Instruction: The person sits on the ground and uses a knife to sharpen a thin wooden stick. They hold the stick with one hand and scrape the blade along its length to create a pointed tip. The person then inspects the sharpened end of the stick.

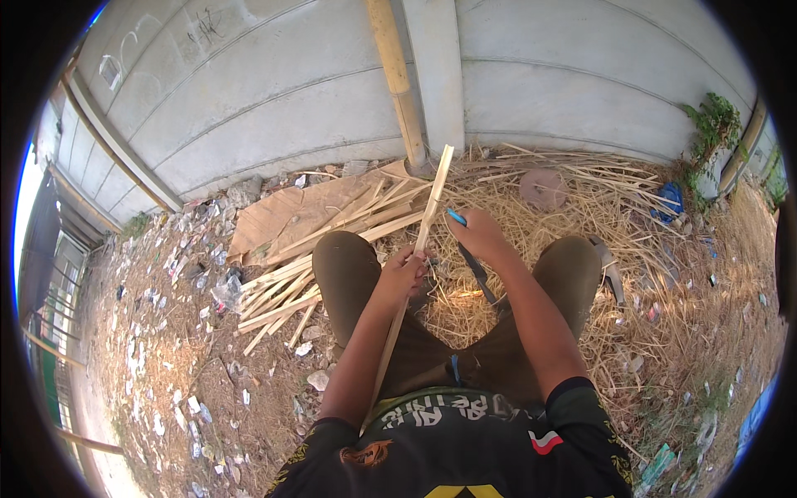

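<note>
My left hand (400, 279) is closed around a long, pale bamboo strip (434, 197). The strip slants upward past the fist, and its lower part runs back along my forearm toward my waist. In my right hand (481, 235), to the right of the strip, is a knife (476, 267) with a blue handle end showing above the fist. Its dark blade points down between my knees, apart from the strip. Split bamboo strips (286, 286) lie in a pile beside my left knee, partly on a brown cardboard sheet (278, 214).
A grey metal tool (610, 270) lies beside my right knee. Thin shavings (515, 203) cover the ground ahead, with more strips (581, 164) and a round reddish-brown slab (544, 189). A concrete wall (548, 95) and a bamboo pole (394, 75) stand in front. Litter scatters leftward.
</note>
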Demonstrator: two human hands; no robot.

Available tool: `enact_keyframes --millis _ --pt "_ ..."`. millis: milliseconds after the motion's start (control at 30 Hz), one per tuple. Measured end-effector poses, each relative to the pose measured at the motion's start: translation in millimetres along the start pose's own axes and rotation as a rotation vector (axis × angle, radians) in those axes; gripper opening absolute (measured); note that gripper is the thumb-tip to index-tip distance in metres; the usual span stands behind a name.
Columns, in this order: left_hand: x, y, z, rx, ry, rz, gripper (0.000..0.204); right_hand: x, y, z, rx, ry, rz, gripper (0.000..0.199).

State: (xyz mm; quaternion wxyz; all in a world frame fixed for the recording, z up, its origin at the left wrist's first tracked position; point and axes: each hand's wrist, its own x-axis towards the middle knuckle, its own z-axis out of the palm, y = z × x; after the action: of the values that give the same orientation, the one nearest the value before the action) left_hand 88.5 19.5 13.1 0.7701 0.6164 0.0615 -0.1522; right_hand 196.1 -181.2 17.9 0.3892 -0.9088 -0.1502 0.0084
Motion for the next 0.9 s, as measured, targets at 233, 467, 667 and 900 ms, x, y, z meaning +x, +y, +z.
enact_keyframes --millis 233,467,667,900 --pt "-6.0 5.8 -1.6 -0.189 0.025 -0.069 0.034 0.2 -4.7 20.8 -0.281 0.008 -0.018 0.034" --pt "4.5 1.9 -13.9 -0.457 -0.111 -0.192 0.037 0.9 1.0 22.5 -0.321 0.043 -0.059 0.03" --pt "2.7 3.4 -9.2 -0.362 -0.09 -0.191 0.015 -7.8 -20.0 11.8 -0.355 0.019 -0.102 0.026" --pt "1.5 -5.5 -4.4 -0.237 -0.056 -0.08 0.018 -2.4 -10.3 24.9 -0.384 0.045 -0.106 0.024"
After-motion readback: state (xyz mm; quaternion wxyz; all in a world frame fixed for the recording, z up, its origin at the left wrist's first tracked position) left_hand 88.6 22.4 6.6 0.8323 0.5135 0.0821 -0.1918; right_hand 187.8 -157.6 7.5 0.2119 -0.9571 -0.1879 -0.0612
